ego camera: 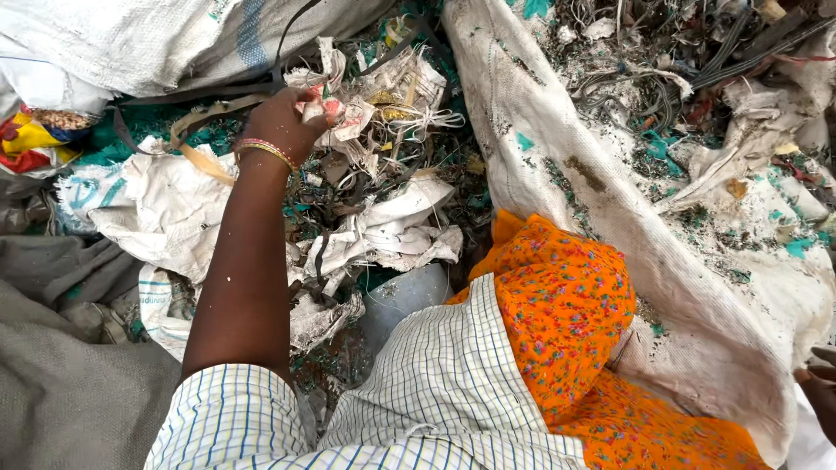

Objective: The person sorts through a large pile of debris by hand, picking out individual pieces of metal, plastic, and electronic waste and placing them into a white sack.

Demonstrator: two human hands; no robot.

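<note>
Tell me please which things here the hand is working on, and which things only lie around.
In hand:
- left hand, gripping crumpled paper scraps
- tangled strings beside them

Lying around:
- big white woven sack
- wires and debris on it
- grey cloth
- right hand, mostly out of frame

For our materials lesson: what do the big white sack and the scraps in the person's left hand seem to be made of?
White sack: probably woven plastic, matte and dirty; a fine weave shows. Scraps in the left hand: seemingly torn paper or thin plastic film, crumpled with ragged edges.
</note>
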